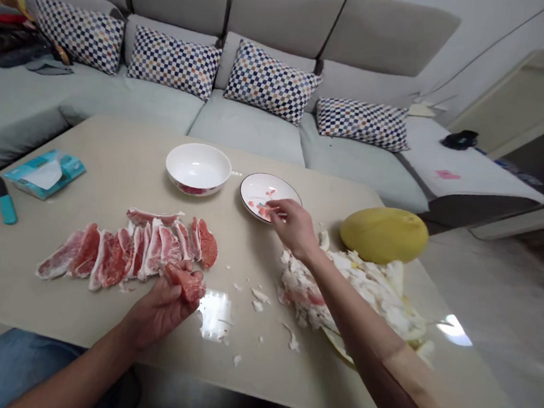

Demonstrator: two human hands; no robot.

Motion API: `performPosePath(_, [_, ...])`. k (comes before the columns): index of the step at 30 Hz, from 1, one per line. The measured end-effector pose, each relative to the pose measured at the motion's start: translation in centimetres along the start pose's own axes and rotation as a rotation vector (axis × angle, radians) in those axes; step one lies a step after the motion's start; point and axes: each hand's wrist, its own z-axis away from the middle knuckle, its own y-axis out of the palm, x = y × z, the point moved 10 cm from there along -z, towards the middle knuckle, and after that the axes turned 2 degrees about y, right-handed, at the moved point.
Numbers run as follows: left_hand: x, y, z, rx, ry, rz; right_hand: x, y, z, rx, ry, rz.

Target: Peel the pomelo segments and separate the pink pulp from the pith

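Observation:
My left hand (166, 306) is closed around a peeled red pomelo segment (185, 282), just in front of a row of pomelo segments (133, 251) with whitish skin on them. Over the near right rim of a white dark-edged plate (258, 193), my right hand (292, 222) has its fingertips pinched together. Whatever lies between those fingertips, if anything, is too small to make out. Small reddish spots show on the plate; some look like bits of pulp, others may be a printed pattern. Under my right forearm sits a heap of white pomelo peel and pith (370, 287).
A white bowl (198, 168) stands left of the plate. A whole yellow pomelo (384, 234) rests behind the peel heap. A blue-handled knife (7, 204) and a tissue pack (46, 173) lie at the left. Pith scraps (259, 296) dot the table; a sofa (254, 132) stands behind it.

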Motion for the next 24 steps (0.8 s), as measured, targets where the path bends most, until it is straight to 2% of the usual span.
performPosePath(3, [0.5, 0.3, 0.1, 0.030, -0.028, 0.002, 3.5, 5.0, 6.5, 0.304, -0.079, -0.057])
performPosePath(5, [0.8, 0.4, 0.2, 0.039, -0.034, -0.018, 5.9, 8.2, 11.1, 0.541, -0.135, -0.172])
performPosePath(6, [0.9, 0.5, 0.2, 0.038, -0.030, -0.031, 6.6, 8.7, 12.6, 0.559, -0.140, -0.216])
performPosePath(9, [1.2, 0.8, 0.4, 0.051, -0.012, -0.060, 6.9, 8.8, 14.4, 0.464, -0.116, -0.247])
performPosePath(16, [1.3, 2.3, 0.5, 0.132, -0.002, -0.045, 6.4, 8.2, 15.2, 0.300, -0.164, -0.268])
performPosePath(24, [1.2, 2.5, 0.7, 0.141, -0.014, -0.039, 3.9, 8.9, 15.7, 0.329, 0.148, -0.388])
